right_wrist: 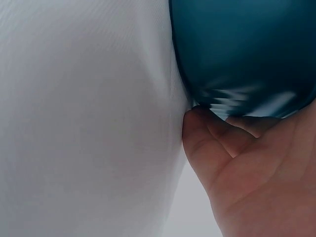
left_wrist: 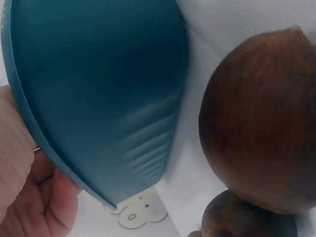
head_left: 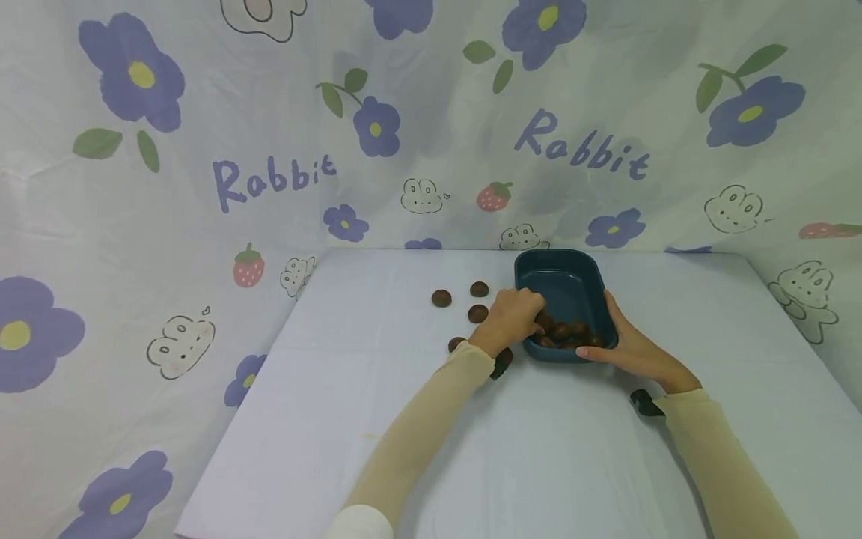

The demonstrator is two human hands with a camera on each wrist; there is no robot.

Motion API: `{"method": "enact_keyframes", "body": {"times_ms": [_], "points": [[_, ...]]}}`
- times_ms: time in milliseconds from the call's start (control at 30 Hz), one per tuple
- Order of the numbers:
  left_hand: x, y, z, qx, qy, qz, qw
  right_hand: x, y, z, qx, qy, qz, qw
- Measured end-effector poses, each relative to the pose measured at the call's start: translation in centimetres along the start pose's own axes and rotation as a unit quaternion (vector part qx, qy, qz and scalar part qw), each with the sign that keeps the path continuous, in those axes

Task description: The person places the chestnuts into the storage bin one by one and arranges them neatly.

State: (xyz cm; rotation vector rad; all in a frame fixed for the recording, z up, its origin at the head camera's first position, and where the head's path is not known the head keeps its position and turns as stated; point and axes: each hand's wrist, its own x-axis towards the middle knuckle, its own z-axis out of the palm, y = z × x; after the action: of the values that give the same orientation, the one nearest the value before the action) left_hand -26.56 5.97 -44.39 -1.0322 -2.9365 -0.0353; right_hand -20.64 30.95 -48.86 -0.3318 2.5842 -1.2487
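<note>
A dark teal rectangular tray (head_left: pixel 564 283) stands on the table with several brown chestnuts (head_left: pixel 562 331) heaped at its near end. My right hand (head_left: pixel 629 346) grips the tray's near right corner, thumb along the near rim and fingers by the right wall; in the right wrist view its fingertips (right_wrist: pixel 197 121) touch the outer wall. Over the left rim my left hand (head_left: pixel 513 318) reaches in, its fingers curled beside the chestnuts. In the left wrist view those fingers (left_wrist: pixel 61 202) bend past the rim; whether a chestnut is between them is hidden.
Several loose chestnuts (head_left: pixel 441 298) lie on the white table (head_left: pixel 377 337), left of the tray and partly under my left forearm. Large in the left wrist view is one nearby chestnut (left_wrist: pixel 261 118). A printed cloth (head_left: pixel 431 135) hangs behind the table.
</note>
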Motion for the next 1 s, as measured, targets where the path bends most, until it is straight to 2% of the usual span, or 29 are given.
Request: {"method": "enact_keyframes", "body": {"times_ms": [333, 433, 500, 600, 700, 833, 1000], "points": [[0.0, -0.1, -0.1, 0.017, -0.001, 0.013, 0.9998, -0.2, -0.4, 0.1, 0.003, -0.004, 0.004, 1.0], [-0.3, -0.4, -0.2, -0.03, 0.007, 0.017, 0.9994, -0.2, -0.3, 0.1, 0.0, -0.006, 0.01, 0.9999], [-0.7, -0.9, -0.4, -0.095, 0.016, 0.011, 0.9953, -0.2, -0.3, 0.1, -0.002, -0.007, 0.012, 0.9999], [-1.5, -1.7, -0.9, -0.198, 0.044, 0.006, 0.9793, -0.2, -0.3, 0.0, -0.003, -0.007, 0.01, 0.9999], [-2.6, -2.8, -1.6, -0.283, 0.075, 0.004, 0.9561, -0.2, -0.4, 0.0, -0.002, -0.007, 0.006, 1.0], [-4.5, -4.4, -2.5, -0.345, 0.115, -0.011, 0.9314, -0.3, -0.4, -0.1, -0.001, -0.007, 0.007, 1.0], [-6.9, -6.6, -2.8, -0.385, 0.151, -0.057, 0.9089, -0.3, -0.4, -0.1, -0.002, -0.007, 0.01, 0.9999]]}}
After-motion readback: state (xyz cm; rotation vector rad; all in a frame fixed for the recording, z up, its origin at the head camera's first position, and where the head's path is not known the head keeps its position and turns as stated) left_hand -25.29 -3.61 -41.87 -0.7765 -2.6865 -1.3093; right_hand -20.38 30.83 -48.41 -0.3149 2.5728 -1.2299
